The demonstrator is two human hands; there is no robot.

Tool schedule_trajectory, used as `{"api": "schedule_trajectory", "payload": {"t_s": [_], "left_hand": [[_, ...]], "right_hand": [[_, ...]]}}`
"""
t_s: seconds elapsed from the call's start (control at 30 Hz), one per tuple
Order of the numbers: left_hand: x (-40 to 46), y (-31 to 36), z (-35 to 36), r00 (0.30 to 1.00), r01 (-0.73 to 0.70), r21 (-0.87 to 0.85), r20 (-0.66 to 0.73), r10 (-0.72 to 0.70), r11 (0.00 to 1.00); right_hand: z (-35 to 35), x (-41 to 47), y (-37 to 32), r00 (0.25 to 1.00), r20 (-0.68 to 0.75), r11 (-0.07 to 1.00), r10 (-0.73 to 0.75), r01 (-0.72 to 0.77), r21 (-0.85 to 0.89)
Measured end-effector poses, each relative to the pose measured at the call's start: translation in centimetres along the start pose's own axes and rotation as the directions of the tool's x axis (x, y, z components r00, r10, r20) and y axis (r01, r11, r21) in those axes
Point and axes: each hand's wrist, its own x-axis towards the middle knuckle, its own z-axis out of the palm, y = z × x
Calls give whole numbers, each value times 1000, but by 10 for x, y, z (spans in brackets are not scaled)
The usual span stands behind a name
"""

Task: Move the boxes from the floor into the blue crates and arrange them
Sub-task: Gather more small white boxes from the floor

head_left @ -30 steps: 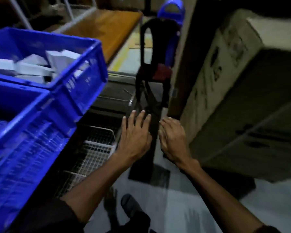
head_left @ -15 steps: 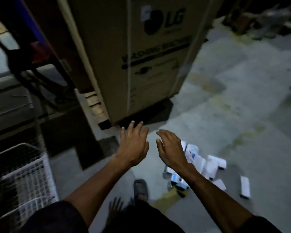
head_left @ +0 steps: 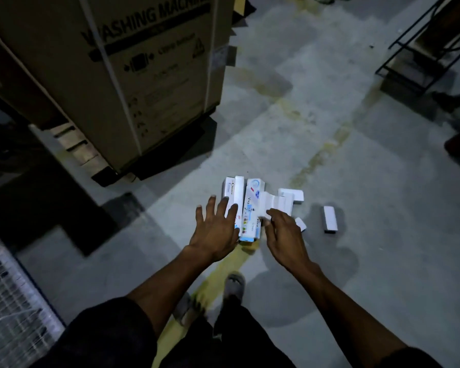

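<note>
On the floor — boxes beneath both spread hands.

My left hand covers the near ends of the small white cardboard boxes heaped on the grey concrete floor, and my right hand hides part of the heap's right side; I cannot tell whether my fingers touch any box. Most of their print is too small to read. The tall brown cardboard washing-machine carton is cut off at the top edge, its smaller labels blurred. The white wire mesh basket runs off the left edge.
</note>
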Motion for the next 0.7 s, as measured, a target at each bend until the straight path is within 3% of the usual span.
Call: {"api": "schedule_trajectory", "payload": {"t_s": [0.33, 0.53, 0.7], "left_hand": [[72, 111, 24, 1000, 22, -13, 9, -22, 1000], [156, 191, 80, 979, 200, -24, 42, -199, 979], [212, 252, 139, 963, 270, -70, 49, -267, 960]], "right_hand": [[-64, 10, 124, 995, -18, 991, 98, -96, 91], [-57, 56, 266, 987, 124, 985, 101, -116, 124], [-28, 83, 359, 973, 227, 991, 46, -73, 108]]}}
